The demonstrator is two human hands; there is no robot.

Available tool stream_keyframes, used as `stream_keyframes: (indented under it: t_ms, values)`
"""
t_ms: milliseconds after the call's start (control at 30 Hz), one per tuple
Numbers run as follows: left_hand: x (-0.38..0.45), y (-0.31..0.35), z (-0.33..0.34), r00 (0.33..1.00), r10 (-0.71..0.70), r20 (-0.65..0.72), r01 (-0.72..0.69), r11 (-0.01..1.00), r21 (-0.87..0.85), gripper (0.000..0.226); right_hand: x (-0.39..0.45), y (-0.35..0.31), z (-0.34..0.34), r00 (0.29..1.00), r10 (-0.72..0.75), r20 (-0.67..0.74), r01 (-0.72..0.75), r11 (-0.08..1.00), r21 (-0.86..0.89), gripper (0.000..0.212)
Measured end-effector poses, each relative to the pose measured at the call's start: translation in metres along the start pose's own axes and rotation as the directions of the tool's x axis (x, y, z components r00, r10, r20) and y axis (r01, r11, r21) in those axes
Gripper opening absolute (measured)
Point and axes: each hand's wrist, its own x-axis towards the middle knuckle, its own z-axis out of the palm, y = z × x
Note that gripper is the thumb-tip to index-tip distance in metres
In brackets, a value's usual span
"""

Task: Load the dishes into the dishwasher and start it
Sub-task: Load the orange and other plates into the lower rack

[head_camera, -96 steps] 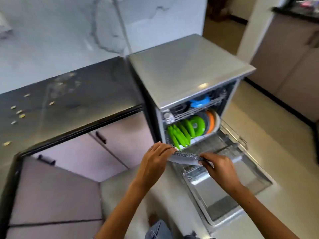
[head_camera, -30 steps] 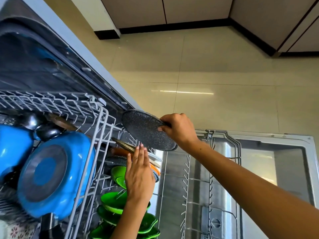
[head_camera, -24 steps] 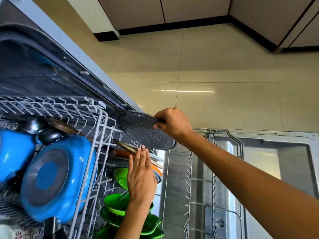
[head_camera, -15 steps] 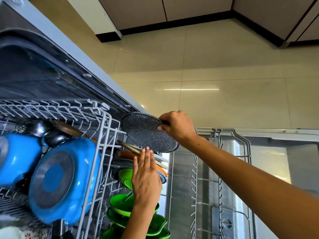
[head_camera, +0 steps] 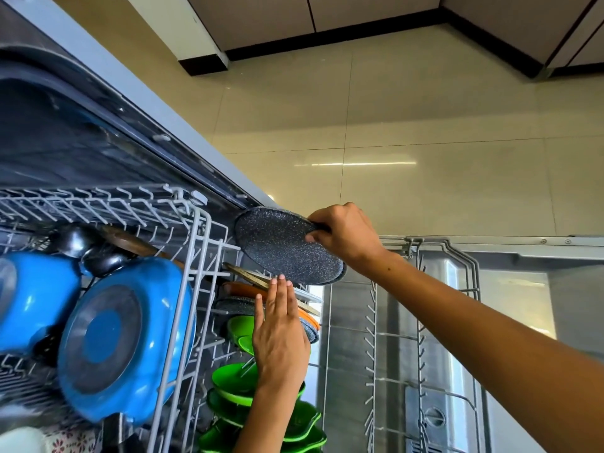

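Observation:
My right hand grips a dark speckled plate by its rim and holds it above the far end of the dishwasher's lower rack. Below it my left hand is flat with straight fingers, resting against the upright plates in that rack. Its fingertips almost touch the speckled plate's lower edge. Several green plates stand in a row there, with an orange plate and another speckled one behind them. The upper rack holds two blue pans.
The dishwasher door lies open to the right, under the pulled-out wire rack. The dishwasher's top edge runs diagonally across the upper left. Beige tiled floor and cabinet fronts lie beyond.
I have bent down from standing over the dishwasher to close above its racks. Over the last second both hands have stayed almost still, the right holding the speckled plate over the rack.

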Motion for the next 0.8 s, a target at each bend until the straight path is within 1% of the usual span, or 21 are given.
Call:
stream_keyframes:
  t_ms: [233,400,567,667,767,800]
  values:
    - [-0.001,0.000,0.002,0.999,0.005,-0.041,-0.004,1.000,0.015,0.077,-0.004,0.001,-0.001,1.000,-0.014,-0.027,0.014,1.000,0.010,0.025]
    - [0.000,0.000,0.003,1.000,-0.005,-0.013,0.006,0.999,0.035,0.075,-0.007,0.004,-0.005,1.000,-0.005,-0.018,0.005,1.000,0.017,0.025]
    - [0.000,0.002,-0.001,1.000,-0.009,0.004,0.009,0.998,0.060,0.071,-0.011,0.009,0.013,0.999,-0.028,-0.028,0.028,1.000,-0.010,0.019]
    - [0.000,0.002,0.000,1.000,-0.021,-0.002,0.021,0.997,0.071,0.073,-0.005,0.010,0.029,0.999,-0.036,0.032,0.038,0.998,-0.043,0.017]
    - [0.001,0.001,0.005,1.000,-0.016,-0.015,0.016,0.999,0.044,0.078,0.004,0.010,0.043,0.983,-0.033,0.180,0.041,0.998,-0.043,0.016]
    - [0.001,0.001,0.005,1.000,-0.011,-0.012,0.012,0.999,0.035,0.079,0.007,0.009,0.045,0.975,-0.027,0.221,0.036,0.999,-0.038,0.022]
